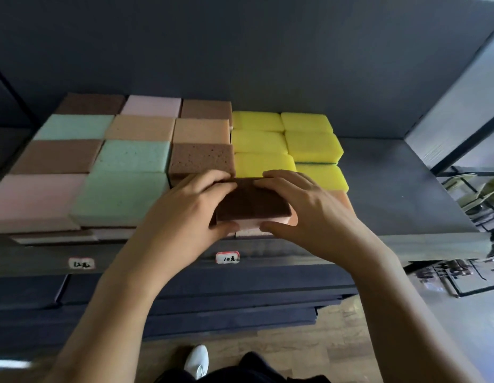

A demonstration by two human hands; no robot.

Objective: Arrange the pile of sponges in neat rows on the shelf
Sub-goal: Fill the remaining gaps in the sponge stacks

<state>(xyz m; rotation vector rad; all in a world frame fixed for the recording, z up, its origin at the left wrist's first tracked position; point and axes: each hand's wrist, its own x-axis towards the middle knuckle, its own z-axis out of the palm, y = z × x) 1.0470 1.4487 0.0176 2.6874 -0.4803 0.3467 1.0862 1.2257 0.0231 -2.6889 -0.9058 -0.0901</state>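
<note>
Head view: left hand (pixel 185 208) and right hand (pixel 306 208) tight around brown-topped sponge (pixel 251 201)

left hand (pixel 185 208) grips sponge (pixel 251 201) | right hand (pixel 309 205) grips it; forearms converge

Dim, soft daylight from right; wide-angle bending at edges; slight blur throughout.

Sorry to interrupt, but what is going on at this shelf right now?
A person grips a brown-topped sponge with the left hand and the right hand at the front edge of the shelf. Behind it, the pink, green and brown sponges and the yellow sponges already lie in neat rows. Whether the held sponge is fully set down is unclear.
</note>
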